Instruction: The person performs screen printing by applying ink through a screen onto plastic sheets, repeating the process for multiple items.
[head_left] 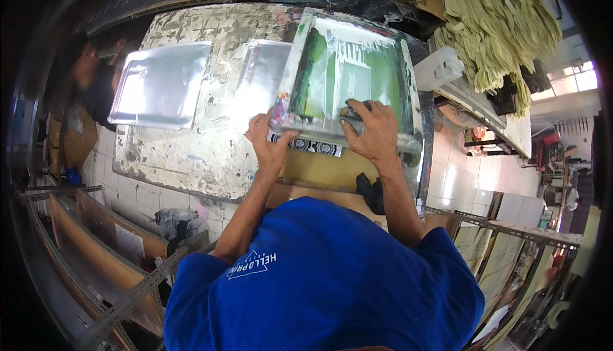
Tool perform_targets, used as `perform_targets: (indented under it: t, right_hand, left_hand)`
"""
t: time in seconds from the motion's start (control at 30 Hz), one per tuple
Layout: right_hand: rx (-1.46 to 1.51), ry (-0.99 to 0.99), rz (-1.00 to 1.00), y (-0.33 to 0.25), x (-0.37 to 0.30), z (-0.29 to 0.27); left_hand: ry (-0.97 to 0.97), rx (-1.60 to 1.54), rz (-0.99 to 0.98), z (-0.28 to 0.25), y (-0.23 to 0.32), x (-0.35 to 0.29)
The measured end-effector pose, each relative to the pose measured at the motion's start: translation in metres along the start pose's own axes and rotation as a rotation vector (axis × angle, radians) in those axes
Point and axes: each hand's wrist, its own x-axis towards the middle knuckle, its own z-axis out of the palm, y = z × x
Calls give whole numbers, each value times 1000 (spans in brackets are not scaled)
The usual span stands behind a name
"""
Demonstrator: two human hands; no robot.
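A screen printing frame (284, 89) lies tilted on the worktable in front of me, its mesh smeared green and white. My left hand (268, 143) is closed at the frame's near left corner, thumb along the front edge. Bent over the near rail is my right hand (373, 134), its fingertips dark. Something dark shows between its thumb and fingers; what it is I cannot tell. Under the near edge, a strip with black and white round patterns (313, 145) shows, above a yellowish board (319, 169). A black cloth (370, 193) hangs by my right forearm.
Clear plastic sheets (163, 86) lie on the paint-stained worktable (185, 153), with another shiny sheet (258, 64) partly under the frame. Pale green strap-like bundles (498, 25) hang at far right. Metal-framed racks (105, 242) stand at lower left. A person (89, 76) is at far left.
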Motion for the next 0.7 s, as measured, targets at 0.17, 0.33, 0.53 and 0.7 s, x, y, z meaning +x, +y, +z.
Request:
perform_targets:
  t: [0.17, 0.33, 0.53, 0.7]
  right_hand:
    - [-83, 241, -125, 6, 50, -31]
    - [-161, 208, -73, 21, 118, -58]
    - [-71, 169, -40, 14, 177, -95]
    - [-157, 275, -130, 26, 197, -112]
  left_hand:
    - [72, -208, -64, -2, 55, 54]
    - [67, -156, 179, -32, 65, 69]
    - [81, -20, -57, -73, 3, -29]
    - [38, 207, -197, -114, -41, -151]
